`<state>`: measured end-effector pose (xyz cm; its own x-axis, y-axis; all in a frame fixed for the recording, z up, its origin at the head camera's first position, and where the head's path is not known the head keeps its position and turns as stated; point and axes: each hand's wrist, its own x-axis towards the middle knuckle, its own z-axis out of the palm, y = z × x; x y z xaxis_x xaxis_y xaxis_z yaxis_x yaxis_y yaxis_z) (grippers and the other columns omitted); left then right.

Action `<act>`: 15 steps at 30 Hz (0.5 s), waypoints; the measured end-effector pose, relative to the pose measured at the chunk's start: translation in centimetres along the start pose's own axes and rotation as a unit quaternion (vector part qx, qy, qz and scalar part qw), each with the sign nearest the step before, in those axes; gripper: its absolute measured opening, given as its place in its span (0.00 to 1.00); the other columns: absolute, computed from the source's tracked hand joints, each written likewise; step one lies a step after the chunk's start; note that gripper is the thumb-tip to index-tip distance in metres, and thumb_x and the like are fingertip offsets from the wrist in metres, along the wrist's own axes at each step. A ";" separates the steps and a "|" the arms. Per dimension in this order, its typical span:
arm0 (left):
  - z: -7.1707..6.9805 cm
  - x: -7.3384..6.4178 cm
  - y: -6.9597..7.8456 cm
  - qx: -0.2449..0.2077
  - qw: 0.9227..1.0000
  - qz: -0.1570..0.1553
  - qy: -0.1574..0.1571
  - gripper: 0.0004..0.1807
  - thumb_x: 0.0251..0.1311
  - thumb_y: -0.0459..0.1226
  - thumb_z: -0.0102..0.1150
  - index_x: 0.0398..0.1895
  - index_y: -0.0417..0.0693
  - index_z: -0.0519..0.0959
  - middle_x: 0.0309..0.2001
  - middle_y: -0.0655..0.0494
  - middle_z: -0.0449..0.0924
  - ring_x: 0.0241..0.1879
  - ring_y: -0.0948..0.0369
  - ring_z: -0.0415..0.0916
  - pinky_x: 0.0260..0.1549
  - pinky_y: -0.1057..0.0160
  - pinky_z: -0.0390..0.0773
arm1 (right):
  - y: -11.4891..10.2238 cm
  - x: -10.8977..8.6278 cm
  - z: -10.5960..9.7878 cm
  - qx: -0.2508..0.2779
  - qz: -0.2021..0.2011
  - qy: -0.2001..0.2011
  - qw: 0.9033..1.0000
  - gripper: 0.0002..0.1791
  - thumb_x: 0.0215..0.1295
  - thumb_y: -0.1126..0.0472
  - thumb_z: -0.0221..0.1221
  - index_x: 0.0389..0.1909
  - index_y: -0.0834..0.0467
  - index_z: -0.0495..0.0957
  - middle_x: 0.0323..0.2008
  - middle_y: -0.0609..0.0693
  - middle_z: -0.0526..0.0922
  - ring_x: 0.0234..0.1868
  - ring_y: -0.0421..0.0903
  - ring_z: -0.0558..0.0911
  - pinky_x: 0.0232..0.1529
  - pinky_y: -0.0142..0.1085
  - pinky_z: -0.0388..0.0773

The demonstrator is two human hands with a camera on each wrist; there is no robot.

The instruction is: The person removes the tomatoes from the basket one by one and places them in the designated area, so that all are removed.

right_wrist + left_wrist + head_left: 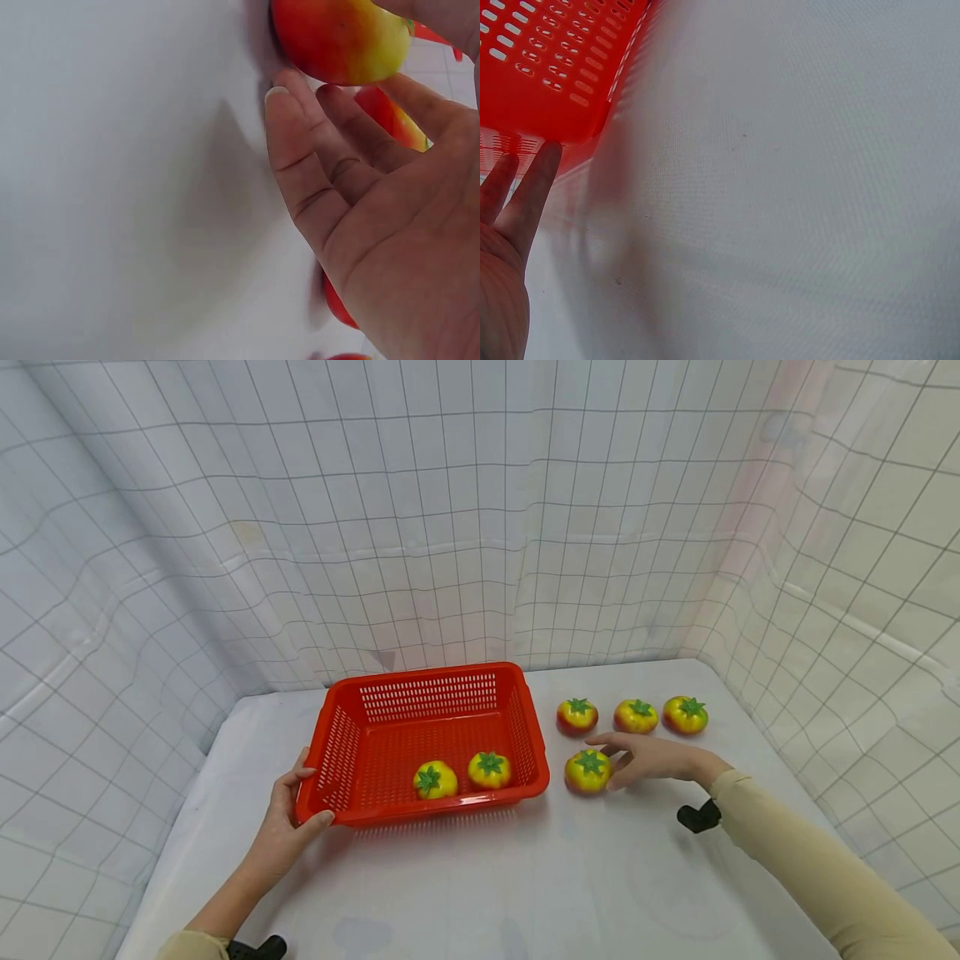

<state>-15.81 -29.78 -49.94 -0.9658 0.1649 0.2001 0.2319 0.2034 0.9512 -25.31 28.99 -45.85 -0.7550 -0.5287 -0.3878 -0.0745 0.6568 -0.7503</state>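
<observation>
My left hand [288, 814] holds the near left corner of a red plastic basket [420, 814], its thumb at the front rim and its fingers along the left side. In the left wrist view, two fingers [531, 199] reach up to the basket wall [536, 97]. Two yellow tomatoes [436, 780] with green leafy tops lie inside, near the front. Right of the basket, my right hand [648, 758] is spread beside a red-and-yellow tomato [587, 772] on the table. The right wrist view shows fingers and thumb around this tomato [341, 37], loosely bent.
Behind my right hand, three more tomatoes stand in a row: one on the left [577, 717], one in the middle [635, 716] and one on the right [685, 715]. White gridded curtains [450, 527] enclose the white table [480, 893] at the back and sides.
</observation>
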 end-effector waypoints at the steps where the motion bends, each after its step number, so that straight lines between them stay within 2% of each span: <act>1: 0.0 0.0 0.0 0.001 1.000 0.000 0.000 0.36 0.68 0.25 0.57 0.72 0.48 0.50 0.84 0.57 0.29 0.68 0.76 0.55 0.49 0.73 0.78 | 0.0 -0.2 -0.2 0.001 0.001 0.001 1.000 0.45 0.61 0.50 0.71 0.77 0.48 0.62 0.67 0.54 0.71 0.61 0.53 0.74 0.58 0.48 0.78; 7: 0.1 -0.1 0.1 0.007 1.000 -0.006 0.003 0.35 0.69 0.26 0.57 0.71 0.48 0.50 0.84 0.57 0.31 0.68 0.76 0.55 0.49 0.73 0.78 | -0.1 -1.4 -1.4 0.031 -0.002 0.001 1.000 0.41 0.67 0.55 0.66 0.78 0.52 0.59 0.67 0.56 0.72 0.55 0.52 0.79 0.54 0.44 0.79; 11: 0.0 0.0 0.1 0.001 1.000 -0.003 0.001 0.35 0.69 0.26 0.57 0.71 0.48 0.50 0.84 0.57 0.30 0.68 0.75 0.55 0.49 0.73 0.79 | -0.2 -2.1 -2.3 0.034 -0.003 0.005 0.999 0.39 0.69 0.55 0.64 0.78 0.52 0.61 0.67 0.57 0.73 0.56 0.51 0.79 0.55 0.44 0.78; 15: 0.0 0.0 0.0 -0.009 1.000 0.001 -0.003 0.36 0.68 0.24 0.56 0.71 0.47 0.50 0.84 0.57 0.29 0.69 0.74 0.55 0.50 0.72 0.79 | -0.7 -2.6 -3.1 0.042 -0.011 0.012 0.999 0.37 0.69 0.54 0.63 0.77 0.51 0.63 0.67 0.58 0.73 0.61 0.55 0.76 0.57 0.44 0.77</act>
<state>-15.82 -29.77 -49.94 -0.9645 0.1710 0.2015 0.2322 0.1847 0.9550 -25.30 31.58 -42.70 -0.7688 -0.5291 -0.3593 -0.0373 0.5980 -0.8007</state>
